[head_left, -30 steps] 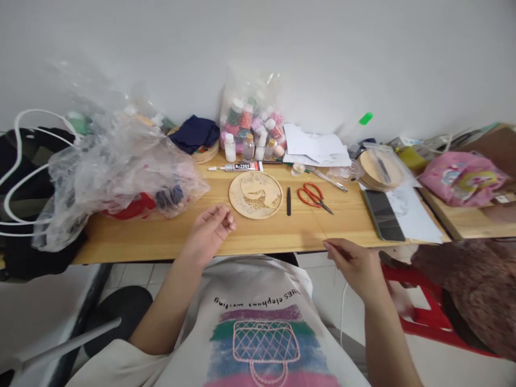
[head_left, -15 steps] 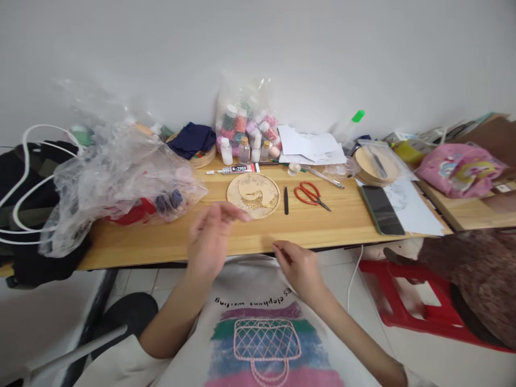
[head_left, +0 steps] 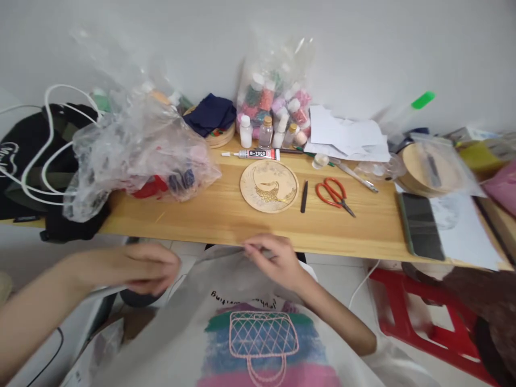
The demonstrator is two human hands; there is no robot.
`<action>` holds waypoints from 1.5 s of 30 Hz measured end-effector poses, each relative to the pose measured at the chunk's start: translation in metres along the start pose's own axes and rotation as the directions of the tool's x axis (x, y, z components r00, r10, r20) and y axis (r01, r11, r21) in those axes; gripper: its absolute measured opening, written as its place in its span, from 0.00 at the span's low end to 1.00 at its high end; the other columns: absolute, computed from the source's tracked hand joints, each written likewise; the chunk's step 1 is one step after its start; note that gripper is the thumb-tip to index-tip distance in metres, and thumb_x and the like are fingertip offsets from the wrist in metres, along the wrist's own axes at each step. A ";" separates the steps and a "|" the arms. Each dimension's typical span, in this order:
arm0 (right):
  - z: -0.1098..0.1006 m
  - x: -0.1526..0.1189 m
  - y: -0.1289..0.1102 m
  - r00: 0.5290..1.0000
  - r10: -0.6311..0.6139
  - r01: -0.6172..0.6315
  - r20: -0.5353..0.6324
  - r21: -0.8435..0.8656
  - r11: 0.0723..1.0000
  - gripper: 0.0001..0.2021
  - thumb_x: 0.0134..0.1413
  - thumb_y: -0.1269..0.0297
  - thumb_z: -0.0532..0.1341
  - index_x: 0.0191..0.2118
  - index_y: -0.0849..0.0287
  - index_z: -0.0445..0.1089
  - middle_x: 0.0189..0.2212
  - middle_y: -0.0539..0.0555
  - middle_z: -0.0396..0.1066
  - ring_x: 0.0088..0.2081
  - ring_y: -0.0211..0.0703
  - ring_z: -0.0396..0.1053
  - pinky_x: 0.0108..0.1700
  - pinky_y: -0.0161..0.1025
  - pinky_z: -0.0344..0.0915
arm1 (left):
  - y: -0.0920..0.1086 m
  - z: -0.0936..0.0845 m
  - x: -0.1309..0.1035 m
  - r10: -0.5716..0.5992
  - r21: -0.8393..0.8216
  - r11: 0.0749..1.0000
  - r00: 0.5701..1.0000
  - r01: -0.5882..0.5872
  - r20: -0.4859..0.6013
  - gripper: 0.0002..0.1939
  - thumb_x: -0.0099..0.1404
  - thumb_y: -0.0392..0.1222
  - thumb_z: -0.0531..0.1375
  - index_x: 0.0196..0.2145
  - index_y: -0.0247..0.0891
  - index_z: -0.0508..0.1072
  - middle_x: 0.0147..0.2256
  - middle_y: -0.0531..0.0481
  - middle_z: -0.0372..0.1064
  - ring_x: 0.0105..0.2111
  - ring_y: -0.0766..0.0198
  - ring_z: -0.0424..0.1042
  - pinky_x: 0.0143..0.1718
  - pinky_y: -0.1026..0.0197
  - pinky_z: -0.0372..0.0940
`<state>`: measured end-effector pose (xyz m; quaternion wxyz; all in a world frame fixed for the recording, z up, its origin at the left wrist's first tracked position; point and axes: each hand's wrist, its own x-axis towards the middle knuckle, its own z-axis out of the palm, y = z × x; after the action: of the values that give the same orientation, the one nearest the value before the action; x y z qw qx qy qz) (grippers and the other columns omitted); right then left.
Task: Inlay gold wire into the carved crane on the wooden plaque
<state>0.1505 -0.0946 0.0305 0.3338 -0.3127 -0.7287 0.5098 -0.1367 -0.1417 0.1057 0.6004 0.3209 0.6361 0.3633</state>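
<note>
My right hand (head_left: pixel 276 260) hovers by the table's front edge, thumb and forefinger pinched together; what lies between them, if anything, is too small to name. Left of my lap, beyond the table edge, my left hand (head_left: pixel 151 267) is slightly blurred, its fingers bent and pressed together around something I cannot make out. A round pale disc (head_left: pixel 258 174) with a golden crane design (head_left: pixel 268 194) lies flat on the table, apart from both hands. To its right are a slim black tool (head_left: pixel 304 196) and orange-handled scissors (head_left: pixel 334 192).
Behind the disc lie a B-7000 glue tube (head_left: pixel 258 154), small bottles (head_left: pixel 245 131) and a bag of colourful jars (head_left: pixel 274 97). A crumpled plastic bag (head_left: pixel 137 145) fills the left. Toward the right are papers (head_left: pixel 346 134), a phone (head_left: pixel 421 226) and a red stool (head_left: pixel 397 301).
My left hand has moved from beside the disc down and left, away from the table. My right hand has shifted slightly left, still pinched. The camera view has turned.
</note>
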 end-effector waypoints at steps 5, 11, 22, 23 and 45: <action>-0.042 -0.007 0.027 0.981 0.192 -0.193 0.021 0.102 0.976 0.16 0.63 0.54 0.58 0.41 0.61 0.75 0.26 0.52 0.75 0.24 0.35 0.71 0.26 0.31 0.68 | -0.023 0.087 0.036 -0.303 0.276 0.947 0.739 0.164 0.601 0.21 0.64 0.57 0.59 0.24 0.37 0.71 0.13 0.59 0.51 0.14 0.72 0.45 0.17 0.67 0.42; -0.079 0.007 0.023 0.972 0.147 -0.175 0.183 0.143 0.974 0.11 0.59 0.57 0.63 0.38 0.60 0.77 0.32 0.54 0.77 0.33 0.37 0.74 0.35 0.34 0.71 | -0.024 0.154 0.068 -0.277 0.216 0.960 0.685 0.176 0.674 0.21 0.67 0.61 0.53 0.29 0.40 0.65 0.13 0.62 0.49 0.13 0.72 0.45 0.16 0.68 0.44; -0.105 0.018 0.022 0.920 -0.108 0.226 0.376 -0.285 0.931 0.11 0.66 0.67 0.55 0.36 0.61 0.75 0.29 0.54 0.76 0.30 0.38 0.73 0.32 0.35 0.66 | -0.006 0.142 0.058 -0.175 0.349 0.937 0.838 -0.019 0.517 0.12 0.66 0.46 0.55 0.31 0.40 0.75 0.19 0.56 0.63 0.20 0.66 0.60 0.25 0.66 0.55; -0.108 0.020 0.023 0.925 -0.106 0.231 0.364 -0.319 0.919 0.11 0.66 0.67 0.55 0.36 0.60 0.75 0.29 0.54 0.76 0.30 0.39 0.73 0.32 0.35 0.66 | -0.006 0.136 0.055 -0.152 0.373 0.926 0.858 -0.049 0.491 0.11 0.66 0.45 0.55 0.31 0.41 0.75 0.21 0.55 0.65 0.21 0.65 0.62 0.25 0.66 0.55; -0.094 0.108 0.034 0.976 -0.102 0.156 0.191 -0.292 0.944 0.07 0.57 0.73 0.61 0.32 0.60 0.77 0.29 0.53 0.77 0.30 0.38 0.72 0.35 0.34 0.64 | 0.036 0.071 0.068 0.722 0.989 0.103 0.692 -0.105 -0.002 0.17 0.67 0.43 0.57 0.21 0.40 0.60 0.21 0.53 0.48 0.20 0.64 0.47 0.27 0.59 0.36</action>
<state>0.1675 0.0515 0.0410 0.2496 -0.2666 -0.8439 0.3931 -0.0717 -0.0597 0.0985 -0.0451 0.6795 0.7204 0.1318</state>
